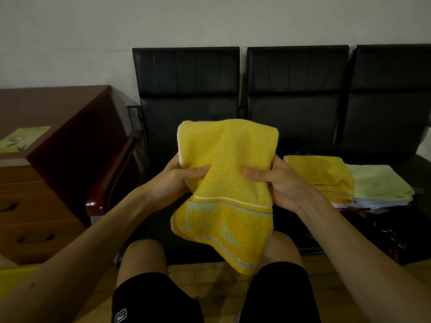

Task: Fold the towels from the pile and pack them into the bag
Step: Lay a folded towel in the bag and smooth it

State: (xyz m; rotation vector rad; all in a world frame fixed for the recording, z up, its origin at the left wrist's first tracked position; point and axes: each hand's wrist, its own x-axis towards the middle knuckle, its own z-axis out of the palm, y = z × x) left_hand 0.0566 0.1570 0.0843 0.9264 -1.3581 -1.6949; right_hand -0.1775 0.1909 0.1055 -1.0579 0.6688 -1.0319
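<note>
Drawers (35, 206) of brown wood stand well to the left of the grip, with a green leaflet (23, 139) lying on the top above them. Nearer the grip, a dark red armrest (112, 173) closes the left end of a black bench (189, 73), whose three padded backs line the wall behind the hands.

The left hand (177, 183) pinches the held towel (228, 155) at its left edge. Its thumb (198, 170) lies across the near face and its fingers are hidden behind the cloth. This yellow towel hangs in the air between the two hands, doubled over with the fold above the grip. Its striped border, with white lines and pale green patches, droops below the grip toward the bare knees and black shorts (158, 297). The lowest corner dangles between the knees.

The right hand (279, 185) pinches the towel's right edge the same way, thumb (255, 171) in front and fingers out of sight behind.

Just right of that hand, a stack (377, 183) of folded towels rests on the bench seat. A yellow one lies on top nearest the grip and a pale green one beside it, with light blue and pink edges showing underneath. Whether the stack touches the hand cannot be told.

A dark heap (384, 231) lies under and in front of the stack. It is too dim to tell whether it is the bag.
</note>
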